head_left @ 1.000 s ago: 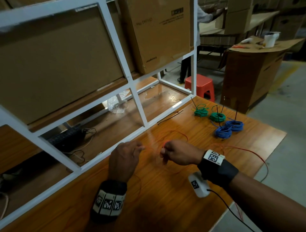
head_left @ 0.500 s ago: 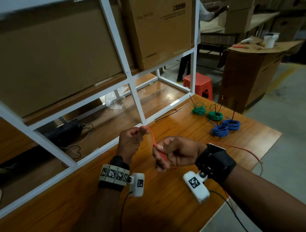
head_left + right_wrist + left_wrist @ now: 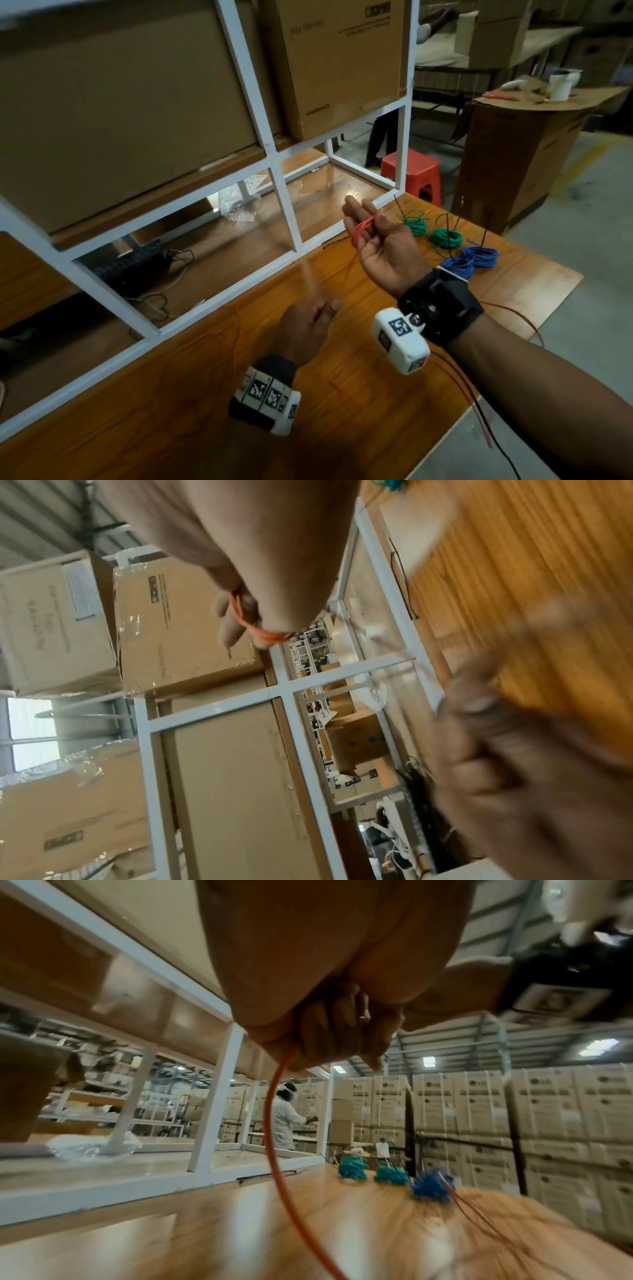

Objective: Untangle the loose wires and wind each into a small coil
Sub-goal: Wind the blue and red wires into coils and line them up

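Note:
A thin red wire [image 3: 362,230] is looped a few turns round the fingers of my right hand [image 3: 365,219], which is raised palm up over the wooden table [image 3: 376,394]; the thumb presses the loops. In the right wrist view the wire's loops [image 3: 270,635] cross the fingers. My left hand [image 3: 327,306], lower and nearer me, pinches the same wire, which runs blurred up to the right hand. The left wrist view shows the wire [image 3: 274,1123] leaving the curled fingers and curving down to the table. Two green coils [image 3: 445,238] and two blue coils [image 3: 481,257] lie at the far right.
A white metal shelf frame [image 3: 284,205] with cardboard boxes [image 3: 342,61] stands along the table's left. Slack red wire [image 3: 513,315] trails over the right table edge. Beyond are a red stool [image 3: 411,168] and a cardboard-covered counter [image 3: 513,154]. A keyboard [image 3: 130,267] lies under the shelf.
The hands have parted: my right hand rose, moved away and turned palm up with the loops, while my left hand dropped toward the table, still pinching the wire.

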